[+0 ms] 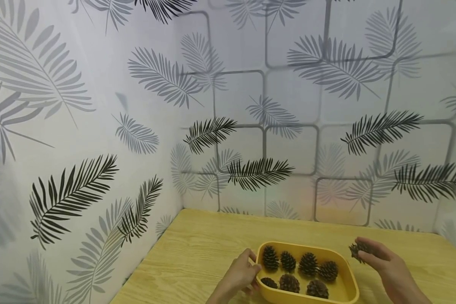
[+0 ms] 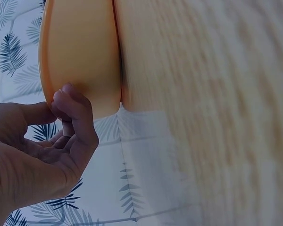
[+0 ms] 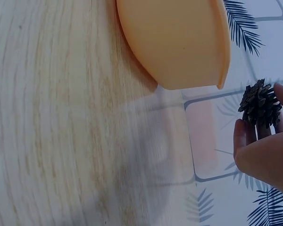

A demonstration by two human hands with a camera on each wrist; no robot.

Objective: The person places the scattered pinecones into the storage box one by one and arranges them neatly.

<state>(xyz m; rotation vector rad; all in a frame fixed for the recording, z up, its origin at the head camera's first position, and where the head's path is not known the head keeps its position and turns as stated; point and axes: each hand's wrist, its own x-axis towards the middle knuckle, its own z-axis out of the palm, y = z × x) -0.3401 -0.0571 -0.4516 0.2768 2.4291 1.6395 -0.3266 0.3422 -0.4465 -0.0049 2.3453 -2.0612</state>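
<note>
A yellow plastic tray (image 1: 347, 278) with raised sides stands on the table, holding several brown pine cones (image 1: 308, 264). My left hand (image 1: 238, 272) pinches the tray's left rim; in the left wrist view the thumb and fingers (image 2: 78, 110) close on the edge of its wall (image 2: 82, 52). To the right of the tray, my right hand (image 1: 391, 268) holds one pine cone (image 1: 359, 251) above the table. The right wrist view has this pine cone (image 3: 261, 104) between the thumb and fingertips, its open scales showing.
The wood-grain table (image 1: 197, 249) runs back to a wall (image 1: 243, 105) covered in a leaf and line pattern. Another patterned wall (image 1: 80, 139) borders the table on the left.
</note>
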